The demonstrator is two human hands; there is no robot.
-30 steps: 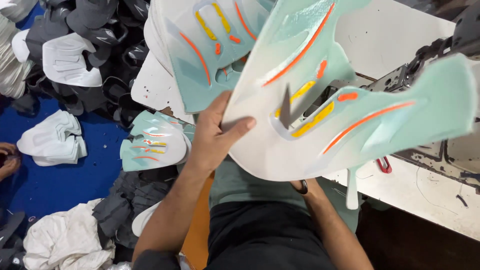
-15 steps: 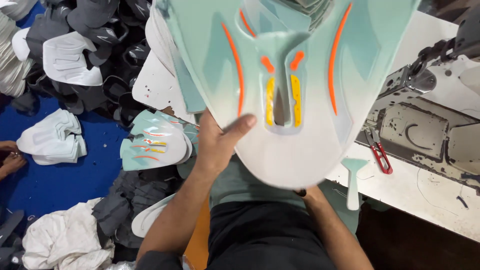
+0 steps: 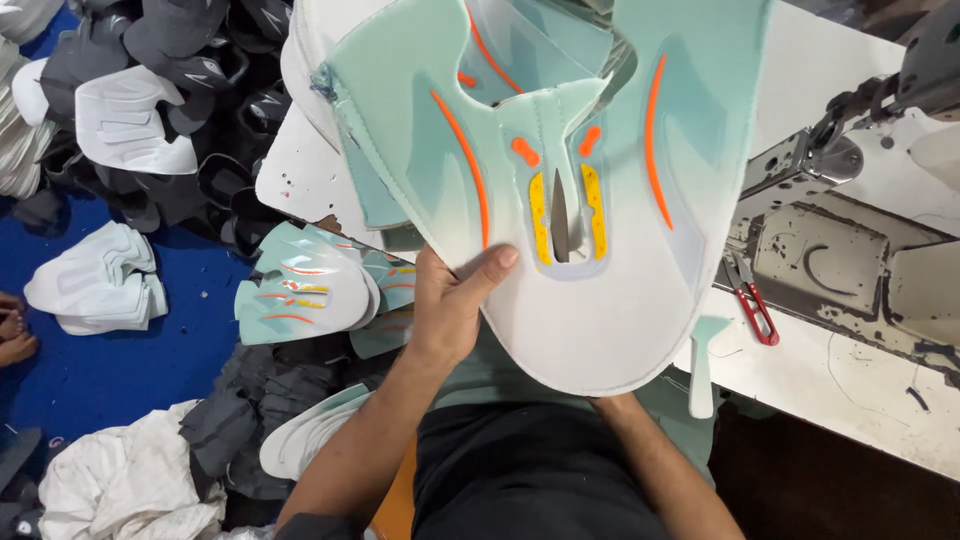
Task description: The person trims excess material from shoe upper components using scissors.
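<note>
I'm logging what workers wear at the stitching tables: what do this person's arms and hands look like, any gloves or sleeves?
Both forearms are bare, with no sleeves in view. The left hand wears no glove, ring or watch. The right hand is hidden behind the shoe upper; its forearm shows no band.

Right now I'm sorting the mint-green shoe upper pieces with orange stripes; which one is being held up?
The large flat mint-green upper, gripped by the left hand and supported underneath by the right; the other mint pieces lie stacked on the floor pile.
</note>
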